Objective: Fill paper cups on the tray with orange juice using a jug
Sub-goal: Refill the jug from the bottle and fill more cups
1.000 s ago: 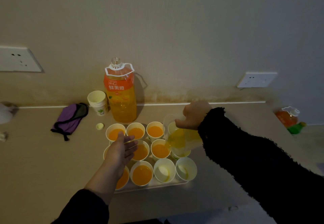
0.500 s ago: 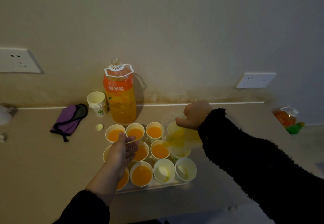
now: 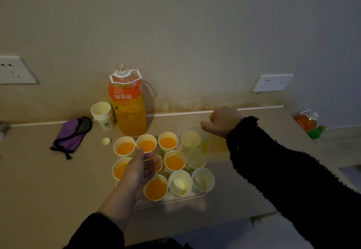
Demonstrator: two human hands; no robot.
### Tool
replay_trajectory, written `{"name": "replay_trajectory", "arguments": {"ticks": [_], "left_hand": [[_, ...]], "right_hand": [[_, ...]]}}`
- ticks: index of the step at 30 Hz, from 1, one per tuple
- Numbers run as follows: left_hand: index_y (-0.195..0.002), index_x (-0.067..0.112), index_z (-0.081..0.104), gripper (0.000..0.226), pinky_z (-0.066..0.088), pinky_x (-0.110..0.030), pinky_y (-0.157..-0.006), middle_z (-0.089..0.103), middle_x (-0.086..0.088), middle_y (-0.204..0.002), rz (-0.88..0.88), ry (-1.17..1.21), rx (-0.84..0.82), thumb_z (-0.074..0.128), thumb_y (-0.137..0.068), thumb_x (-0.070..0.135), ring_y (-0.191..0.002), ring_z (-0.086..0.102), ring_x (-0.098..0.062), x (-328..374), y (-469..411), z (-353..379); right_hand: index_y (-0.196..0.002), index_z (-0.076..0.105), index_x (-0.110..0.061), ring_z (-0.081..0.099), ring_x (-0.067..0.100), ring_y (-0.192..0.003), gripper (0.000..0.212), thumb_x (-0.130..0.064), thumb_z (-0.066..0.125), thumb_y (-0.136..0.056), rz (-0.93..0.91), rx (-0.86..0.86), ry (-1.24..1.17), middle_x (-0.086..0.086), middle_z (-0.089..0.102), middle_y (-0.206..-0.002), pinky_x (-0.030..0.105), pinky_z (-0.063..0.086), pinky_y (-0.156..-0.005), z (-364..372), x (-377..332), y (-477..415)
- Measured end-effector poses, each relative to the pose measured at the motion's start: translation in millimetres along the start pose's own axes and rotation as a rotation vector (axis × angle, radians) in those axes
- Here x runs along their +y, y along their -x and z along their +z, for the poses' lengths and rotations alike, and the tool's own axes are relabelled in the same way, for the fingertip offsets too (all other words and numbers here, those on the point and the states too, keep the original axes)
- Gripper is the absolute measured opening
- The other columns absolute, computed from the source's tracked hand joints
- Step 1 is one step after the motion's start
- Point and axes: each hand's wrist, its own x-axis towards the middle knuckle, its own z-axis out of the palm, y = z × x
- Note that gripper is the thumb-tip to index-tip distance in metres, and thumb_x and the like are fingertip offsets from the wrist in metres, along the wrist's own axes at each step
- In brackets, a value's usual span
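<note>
A tray point(image 3: 172, 202) on the counter carries several paper cups. Most of them hold orange juice, such as one point(image 3: 125, 148) at the back left. The cups on the right side, such as one point(image 3: 180, 184) in the front row, are nearly empty. My right hand point(image 3: 222, 121) grips a clear jug point(image 3: 192, 141), tipped steeply leftward over the tray's right side, with little juice left inside. My left hand point(image 3: 139, 167) hovers over the tray's left cups, palm sideways, fingers apart, holding nothing.
A large uncapped orange juice bottle point(image 3: 128, 102) stands behind the tray, with a stack of spare cups point(image 3: 102, 115) and a small cap point(image 3: 106, 141) to its left. A purple pouch point(image 3: 71, 135) lies further left. Another bottle point(image 3: 306, 121) sits far right. Wall sockets flank the scene.
The jug has tipped further and most of its juice has drained out. My right hand has risen slightly. My left hand stays over the tray.
</note>
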Motion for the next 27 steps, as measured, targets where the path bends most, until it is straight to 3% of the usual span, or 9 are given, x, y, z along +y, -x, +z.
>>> {"name": "replay_trajectory", "arguments": {"ticks": [2, 6, 9, 17, 22, 27], "left_hand": [[-0.097, 0.013, 0.062, 0.050, 0.041, -0.039, -0.092, 0.068, -0.007, -0.095, 0.007, -0.009, -0.010, 0.025, -0.101, 0.047, -0.097, 0.061, -0.024, -1, 2, 1], [-0.099, 0.013, 0.062, 0.051, 0.042, -0.040, -0.094, 0.068, -0.008, -0.098, -0.002, -0.031, -0.016, 0.026, -0.100, 0.048, -0.100, 0.061, -0.024, -2, 4, 1], [-0.098, 0.014, 0.063, 0.051, 0.041, -0.039, -0.094, 0.068, -0.009, -0.101, -0.005, -0.045, -0.030, 0.025, -0.100, 0.048, -0.104, 0.060, -0.025, -4, 7, 0], [-0.097, 0.015, 0.063, 0.051, 0.036, -0.044, -0.106, 0.065, -0.012, -0.112, -0.035, -0.061, -0.053, 0.024, -0.101, 0.047, -0.114, 0.056, -0.028, -6, 12, -3], [-0.096, 0.014, 0.062, 0.050, 0.036, -0.043, -0.104, 0.064, -0.013, -0.110, -0.057, -0.060, -0.047, 0.025, -0.101, 0.048, -0.114, 0.057, -0.029, -8, 12, -7], [-0.108, 0.010, 0.060, 0.052, 0.036, -0.042, -0.103, 0.063, -0.014, -0.112, -0.054, -0.064, -0.050, 0.024, -0.101, 0.047, -0.112, 0.057, -0.029, -10, 11, -9]], "right_hand": [[-0.048, 0.033, -0.012, 0.029, 0.021, -0.046, 0.059, -0.062, 0.037, -0.079, 0.012, -0.013, -0.017, 0.003, 0.026, -0.049, 0.029, 0.020, -0.048, 1, 1, 5], [-0.047, 0.031, -0.014, 0.030, 0.021, -0.044, 0.057, -0.069, 0.018, -0.055, -0.005, -0.025, -0.008, 0.002, 0.025, -0.047, 0.027, 0.020, -0.046, 2, -5, 17], [-0.047, 0.033, -0.014, 0.031, 0.020, -0.044, 0.058, -0.069, 0.014, -0.050, 0.000, -0.046, 0.014, 0.001, 0.026, -0.047, 0.025, 0.022, -0.047, 6, -11, 23], [-0.046, 0.037, -0.014, 0.035, 0.021, -0.046, 0.062, -0.071, 0.012, -0.047, -0.004, -0.053, 0.096, 0.001, 0.031, -0.046, 0.023, 0.023, -0.047, 11, -22, 35], [-0.046, 0.040, -0.015, 0.036, 0.019, -0.045, 0.063, -0.072, 0.012, -0.046, -0.015, -0.054, 0.124, 0.001, 0.035, -0.047, 0.023, 0.023, -0.046, 13, -26, 39], [-0.047, 0.040, -0.013, 0.034, 0.018, -0.044, 0.064, -0.072, 0.014, -0.050, -0.016, -0.058, 0.160, 0.001, 0.036, -0.046, 0.022, 0.023, -0.047, 16, -31, 41]]}}
